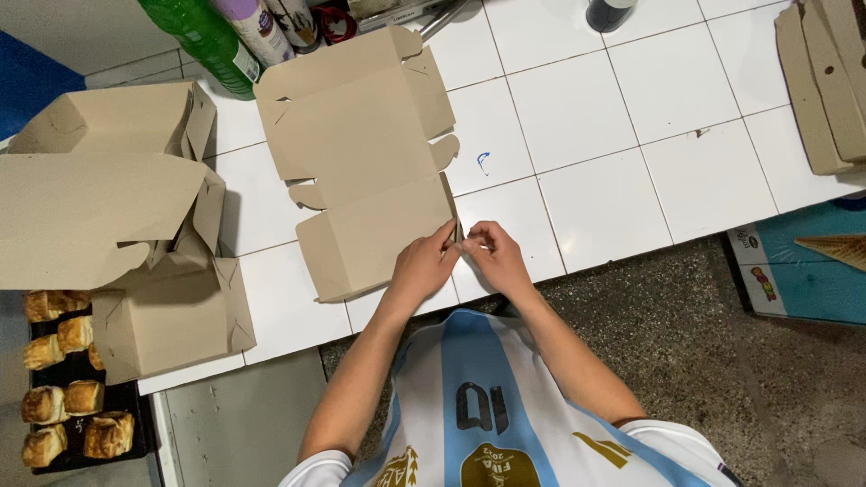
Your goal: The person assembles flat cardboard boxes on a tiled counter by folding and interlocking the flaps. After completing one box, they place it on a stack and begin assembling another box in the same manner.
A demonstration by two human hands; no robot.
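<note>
1. A tray point(135, 442) of browned pastries point(63, 388) sits at the far left, below the counter's point(595, 117) front-left corner.
2. Above it, three folded boxes point(117, 225) crowd the counter's left end, lids open, apparently empty.
3. A green bottle point(203, 36) stands with other containers along the back edge.
4. The blank point(361, 153), a flat brown cardboard cut-out, lies mid-counter, running from the back edge to the front edge. Its near panel is lifted slightly; most flaps lie flat, so the folding looks barely begun, with side walls, tabs and lid all left to do.
5. The left hand point(424, 266) pinches the blank's near right corner, fingers closed on the cardboard.
6. The right hand point(494, 257) meets it at that corner, fingertips narrowed on a small tab there, though which flap it grips is hard to make out.
7. A stack of flat blanks point(825, 81) waits at the counter's right end, by the back corner.
</note>
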